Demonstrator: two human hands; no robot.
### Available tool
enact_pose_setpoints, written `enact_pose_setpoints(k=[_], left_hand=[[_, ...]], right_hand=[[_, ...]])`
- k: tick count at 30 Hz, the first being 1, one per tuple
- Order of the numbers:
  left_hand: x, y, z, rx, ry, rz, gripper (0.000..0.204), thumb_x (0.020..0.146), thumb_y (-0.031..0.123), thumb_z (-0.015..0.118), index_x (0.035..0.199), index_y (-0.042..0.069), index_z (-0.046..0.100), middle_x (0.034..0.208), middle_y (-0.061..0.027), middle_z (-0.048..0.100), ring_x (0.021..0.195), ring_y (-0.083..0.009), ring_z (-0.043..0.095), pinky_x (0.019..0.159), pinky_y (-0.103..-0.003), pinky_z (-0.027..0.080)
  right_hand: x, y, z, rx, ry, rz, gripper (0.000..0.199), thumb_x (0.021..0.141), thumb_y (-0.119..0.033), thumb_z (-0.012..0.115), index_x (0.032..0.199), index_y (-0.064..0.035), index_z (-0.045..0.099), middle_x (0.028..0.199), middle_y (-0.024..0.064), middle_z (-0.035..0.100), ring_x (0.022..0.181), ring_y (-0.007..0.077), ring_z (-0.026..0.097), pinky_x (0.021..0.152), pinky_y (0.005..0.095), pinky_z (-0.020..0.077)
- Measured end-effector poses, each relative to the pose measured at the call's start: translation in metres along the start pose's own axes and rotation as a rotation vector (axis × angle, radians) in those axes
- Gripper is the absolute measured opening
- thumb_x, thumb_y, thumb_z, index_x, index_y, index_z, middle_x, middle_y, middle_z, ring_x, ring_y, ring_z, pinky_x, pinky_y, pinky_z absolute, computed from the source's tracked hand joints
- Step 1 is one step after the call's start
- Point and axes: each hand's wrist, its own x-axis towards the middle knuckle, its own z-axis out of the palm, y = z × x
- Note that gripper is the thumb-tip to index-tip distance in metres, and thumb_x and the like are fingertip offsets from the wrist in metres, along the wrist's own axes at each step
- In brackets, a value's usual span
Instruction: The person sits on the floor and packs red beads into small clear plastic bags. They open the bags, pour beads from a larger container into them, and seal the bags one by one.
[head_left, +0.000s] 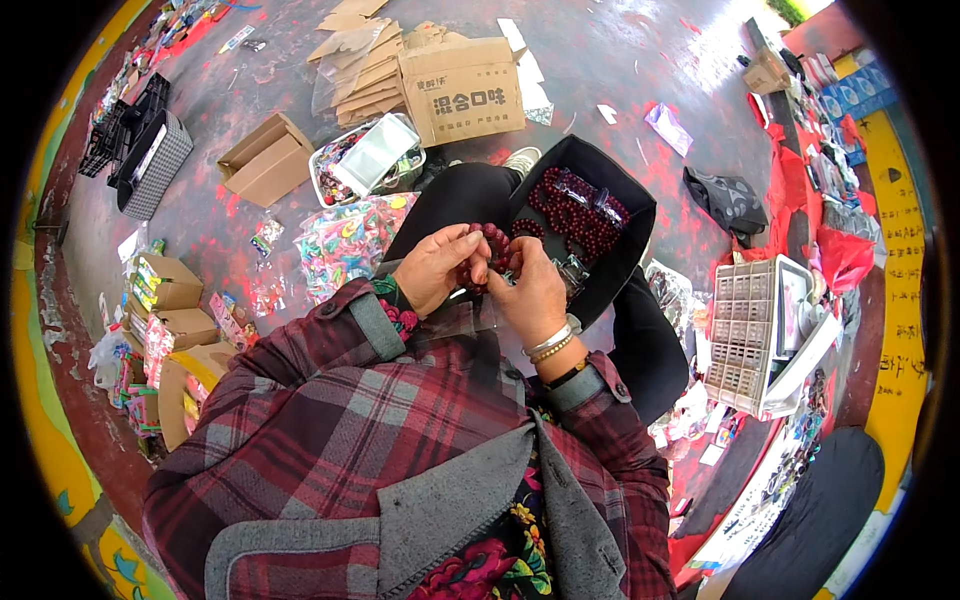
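Both hands meet just above the lap: the left hand (437, 268) and the right hand (528, 292) are each closed around a dark red bead bracelet (494, 248), fingers curled over it from either side, thumbs toward the middle. The right wrist wears bangles; both forearms come out of red plaid sleeves. The bracelet's beads are round, glossy and maroon, bunched between the fingertips.

Just beyond the hands, resting on the knees, a black tray (620, 255) holds a heap of more red beads (575, 212) and clear plastic wrappers.

Farther out on the reddish floor, a tan cardboard box (462, 88) with dark printing on its side stands ahead, flattened cardboard sheets (362, 62) stacked to its left. Left of that lie a clear plastic tub (368, 158) of small coloured items, an open brown carton (266, 157), and a pile of bright packets (345, 240). Small yellow-brown boxes (168, 285) sit at far left. To the right stands a white compartment box (752, 335).
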Motion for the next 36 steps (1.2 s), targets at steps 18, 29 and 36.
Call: enact_pose_setpoints(k=[18,29,36], left_hand=[[0.0,0.001,0.007,-0.033,0.022,0.055,0.025,0.094,0.027,0.046,0.089,0.003,0.05,0.07,-0.0052,0.053,0.067,-0.0144,0.053,0.069,-0.029,0.044],[0.003,0.002,0.003,-0.113,0.053,0.049,0.025,0.095,0.02,0.046,0.102,-0.002,0.054,0.064,-0.0049,0.054,0.061,-0.0127,0.053,0.063,-0.027,0.045],[0.001,0.001,0.0,-0.076,0.028,0.031,0.023,0.092,0.017,0.049,0.107,-0.001,0.054,0.069,-0.0047,0.054,0.069,-0.0135,0.054,0.08,-0.036,0.048]], right_hand=[[-0.001,0.027,-0.005,1.105,0.007,0.38,0.009,0.088,-0.006,0.052,0.094,-0.004,0.059,0.081,0.0004,0.06,0.07,0.0066,0.054,0.061,0.0195,0.0417],[-0.003,0.032,-0.013,1.547,-0.026,0.444,0.01,0.086,-0.003,0.053,0.093,-0.0019,0.06,0.083,0.0049,0.064,0.076,0.013,0.061,0.065,0.0224,0.0456],[-0.005,0.042,-0.019,1.311,0.173,0.445,0.009,0.085,-0.003,0.055,0.091,-0.0009,0.061,0.08,0.0067,0.065,0.068,0.0131,0.063,0.059,0.02,0.0448]])
